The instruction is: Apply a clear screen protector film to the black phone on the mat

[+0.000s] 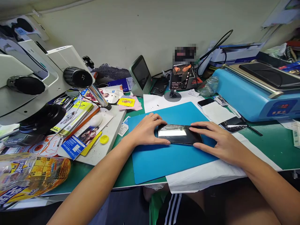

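A black smartphone (179,134) lies lengthwise, glossy face up, over the blue mat (150,165). A bright reflection crosses its left half. My left hand (148,131), with a ring on one finger, grips the phone's left end, thumb on the near edge and fingers on the far edge. At the right end my right hand (217,142) holds it the same way, fingertips along the far side and thumb at the near corner. Whether the phone touches the mat or is slightly raised I cannot tell.
A microscope (47,81) stands at the left over booklets (72,118). Behind the mat are a smart display (141,76) and a phone on a stand (180,78). To the right sit a blue machine (253,93), a glass jar (209,86) and a knife-like blade (234,127).
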Demonstrator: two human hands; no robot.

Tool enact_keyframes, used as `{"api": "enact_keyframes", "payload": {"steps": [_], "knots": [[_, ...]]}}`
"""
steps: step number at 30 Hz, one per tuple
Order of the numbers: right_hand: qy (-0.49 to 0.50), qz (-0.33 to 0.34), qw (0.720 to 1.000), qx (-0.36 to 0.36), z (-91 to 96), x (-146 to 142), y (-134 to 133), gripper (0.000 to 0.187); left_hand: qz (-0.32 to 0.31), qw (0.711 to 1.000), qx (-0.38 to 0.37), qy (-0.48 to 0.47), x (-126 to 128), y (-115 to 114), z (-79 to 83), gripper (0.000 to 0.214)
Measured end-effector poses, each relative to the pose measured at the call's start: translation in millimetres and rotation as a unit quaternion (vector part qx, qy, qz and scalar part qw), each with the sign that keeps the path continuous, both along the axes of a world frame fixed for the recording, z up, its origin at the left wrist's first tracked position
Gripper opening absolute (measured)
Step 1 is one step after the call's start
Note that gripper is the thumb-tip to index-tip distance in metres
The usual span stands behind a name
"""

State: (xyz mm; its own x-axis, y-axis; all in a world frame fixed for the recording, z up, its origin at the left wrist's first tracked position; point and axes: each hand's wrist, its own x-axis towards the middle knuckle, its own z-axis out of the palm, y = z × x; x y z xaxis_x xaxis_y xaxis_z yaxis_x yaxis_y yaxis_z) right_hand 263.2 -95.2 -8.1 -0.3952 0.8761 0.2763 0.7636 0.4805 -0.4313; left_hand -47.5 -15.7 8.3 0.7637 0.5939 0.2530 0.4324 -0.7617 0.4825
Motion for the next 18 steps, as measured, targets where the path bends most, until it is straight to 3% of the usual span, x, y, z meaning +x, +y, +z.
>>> {"api": "enact_keyframes", "payload": {"steps": [18], "knots": [[0.015, -0.015, 1.0, 0.011, 1.5, -0.7, -0.7, 0.045, -0.006, 1.0, 0.001, 0.001, 0.0, 1.6, 0.5, 0.068]]}}
